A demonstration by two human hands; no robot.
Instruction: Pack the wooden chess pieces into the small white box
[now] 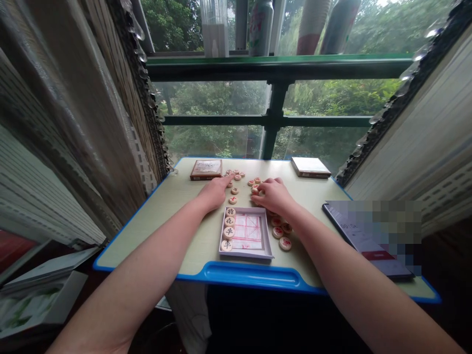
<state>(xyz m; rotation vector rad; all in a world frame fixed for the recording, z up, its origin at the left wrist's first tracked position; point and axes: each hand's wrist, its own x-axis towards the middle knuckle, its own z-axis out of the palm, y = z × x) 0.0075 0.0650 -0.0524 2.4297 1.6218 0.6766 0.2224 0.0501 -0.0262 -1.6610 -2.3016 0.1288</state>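
Round wooden xiangqi pieces with red or black characters lie about the table. My left hand (214, 193) reaches to the far cluster of pieces (236, 173), its index finger stretched out at them; its other fingers are partly hidden. My right hand (275, 195) is bent over another group, thumb and fingers apart around a red-marked piece (254, 190). Nearer me lies a shallow white box (268, 241) with a red-lined paper inside. Along its left side stands a column of black-marked pieces (229, 232). More red pieces (284, 243) lie right of the box, partly under my right forearm.
A brown box (206, 169) lies at the back left of the table and a flat box lid (310, 167) at the back right. A tablet (368, 243) rests at the right edge. The blue table rim (250, 275) has a tray groove. Curtains hang on both sides.
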